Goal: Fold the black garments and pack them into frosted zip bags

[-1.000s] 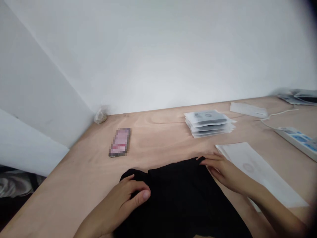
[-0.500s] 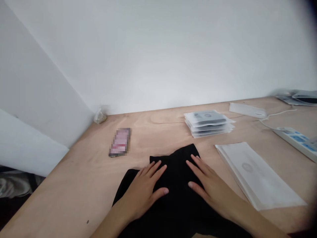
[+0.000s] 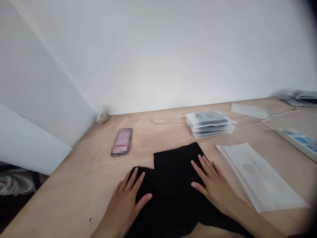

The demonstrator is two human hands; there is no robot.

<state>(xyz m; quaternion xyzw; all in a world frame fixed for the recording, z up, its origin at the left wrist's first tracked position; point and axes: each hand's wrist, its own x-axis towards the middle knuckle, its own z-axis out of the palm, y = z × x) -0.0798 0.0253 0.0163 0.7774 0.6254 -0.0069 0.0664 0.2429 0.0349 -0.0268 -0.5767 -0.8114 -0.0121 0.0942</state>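
Observation:
A black cloth garment point(image 3: 173, 181) lies spread on the wooden table in front of me, its exact kind unclear. My left hand point(image 3: 128, 195) rests on its left part with fingers spread. On its right edge lies my right hand point(image 3: 210, 181), flat, the thumb apart from the fingers. Neither hand grips the cloth. Right of the right hand are flat frosted plastic bags point(image 3: 257, 175) with a round printed mark. The lower part of the garment runs out of view at the bottom.
A phone point(image 3: 122, 142) lies on the table point(image 3: 81, 188) at left. Farther back stands a stack of bagged packets point(image 3: 210, 124). A white power strip point(image 3: 299, 142), its cable and a white strip-like piece point(image 3: 250, 110) are at right. A small clear bag point(image 3: 102, 115) sits in the corner.
My left hand has slid left and slightly down across the cloth, and my right hand a little to the right. The garment's upper edge now looks straighter and flatter.

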